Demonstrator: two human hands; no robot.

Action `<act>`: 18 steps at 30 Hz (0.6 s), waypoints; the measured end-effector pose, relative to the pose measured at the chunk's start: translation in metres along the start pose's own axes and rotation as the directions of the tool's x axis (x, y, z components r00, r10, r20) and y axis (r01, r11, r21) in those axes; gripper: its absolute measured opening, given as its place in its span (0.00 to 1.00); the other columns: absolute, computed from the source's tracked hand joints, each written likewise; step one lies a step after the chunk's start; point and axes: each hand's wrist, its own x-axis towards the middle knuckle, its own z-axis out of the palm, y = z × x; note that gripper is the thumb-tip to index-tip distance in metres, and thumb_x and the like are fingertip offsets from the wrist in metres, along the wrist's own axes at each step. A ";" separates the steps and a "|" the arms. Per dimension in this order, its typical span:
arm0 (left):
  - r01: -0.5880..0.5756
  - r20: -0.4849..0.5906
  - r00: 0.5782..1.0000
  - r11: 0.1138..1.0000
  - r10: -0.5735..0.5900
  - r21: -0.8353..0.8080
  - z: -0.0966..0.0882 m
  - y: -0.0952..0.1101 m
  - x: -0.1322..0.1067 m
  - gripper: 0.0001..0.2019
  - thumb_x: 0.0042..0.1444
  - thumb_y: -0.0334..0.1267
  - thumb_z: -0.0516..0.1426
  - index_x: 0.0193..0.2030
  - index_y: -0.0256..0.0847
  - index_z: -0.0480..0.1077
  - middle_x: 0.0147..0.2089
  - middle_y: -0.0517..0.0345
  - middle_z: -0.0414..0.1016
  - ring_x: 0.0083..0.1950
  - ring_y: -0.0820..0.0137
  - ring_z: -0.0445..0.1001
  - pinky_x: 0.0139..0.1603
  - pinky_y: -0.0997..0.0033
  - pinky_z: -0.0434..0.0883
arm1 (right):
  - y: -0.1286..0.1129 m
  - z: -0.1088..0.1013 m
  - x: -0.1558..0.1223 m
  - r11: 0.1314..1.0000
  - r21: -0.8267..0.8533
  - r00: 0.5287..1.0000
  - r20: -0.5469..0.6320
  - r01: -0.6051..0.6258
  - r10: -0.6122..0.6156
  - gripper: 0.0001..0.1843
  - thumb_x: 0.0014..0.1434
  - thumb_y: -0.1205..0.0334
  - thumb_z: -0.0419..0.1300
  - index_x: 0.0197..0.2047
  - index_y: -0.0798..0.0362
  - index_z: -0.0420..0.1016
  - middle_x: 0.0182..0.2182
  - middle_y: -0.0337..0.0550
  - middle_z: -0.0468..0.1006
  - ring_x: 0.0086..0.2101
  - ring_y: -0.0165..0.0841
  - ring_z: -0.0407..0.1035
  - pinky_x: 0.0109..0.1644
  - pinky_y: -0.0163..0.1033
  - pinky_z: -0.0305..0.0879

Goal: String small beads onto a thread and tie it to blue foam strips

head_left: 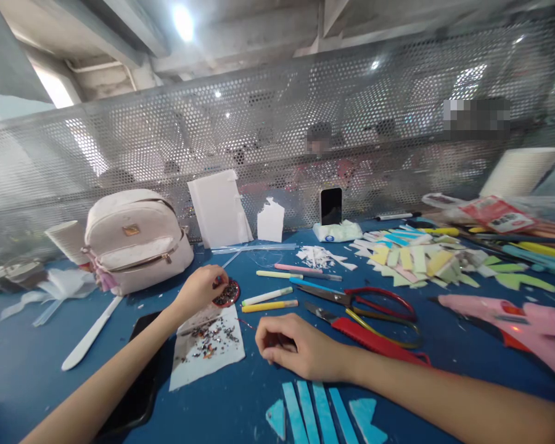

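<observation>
My left hand (pixel 200 291) reaches to a small round red dish (pixel 232 293) of dark, shiny bits. Its fingertips are pinched together at the dish's edge, and whatever lies between them is too small to make out. Just below is a white sheet of paper (pixel 185 367) strewn with dark and orange glittering flakes (pixel 209 345). My right hand (pixel 296 346) rests on the blue table right of the paper, fingers curled toward the thumb; the inside of the grip is hidden. Beneath my left forearm lies a black phone (pixel 134 394). Several blue strips (pixel 324 413) lie below my right forearm.
Scissors (pixel 374 302), a red-handled cutter (pixel 370 338) and markers (pixel 271 305) lie beyond my right hand. A pink glue gun (pixel 504 311) is at right, near paper scraps (pixel 420 259). A white backpack (pixel 134 246) stands at left; a perforated metal screen (pixel 268 135) runs behind.
</observation>
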 end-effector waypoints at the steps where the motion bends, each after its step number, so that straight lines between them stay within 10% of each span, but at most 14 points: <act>1: 0.014 -0.013 1.000 1.000 -0.014 -0.007 -0.001 -0.001 0.000 0.07 0.53 0.27 0.56 0.34 0.40 0.75 0.35 0.54 0.79 0.38 0.62 0.76 0.40 0.68 0.68 | 0.000 0.000 0.000 1.000 -0.002 1.000 -0.001 0.000 0.000 0.05 0.59 0.73 0.56 0.35 0.54 0.68 0.27 0.36 0.70 0.24 0.25 0.58 0.27 0.29 0.53; 18: 0.000 -0.070 0.998 0.993 -0.008 -0.115 0.001 -0.008 -0.009 0.08 0.50 0.23 0.58 0.32 0.40 0.73 0.32 0.61 0.79 0.34 0.70 0.75 0.37 0.75 0.68 | 0.001 0.001 0.000 1.000 -0.030 1.000 -0.011 0.005 -0.006 0.05 0.58 0.73 0.56 0.35 0.54 0.69 0.26 0.36 0.71 0.24 0.25 0.59 0.28 0.29 0.53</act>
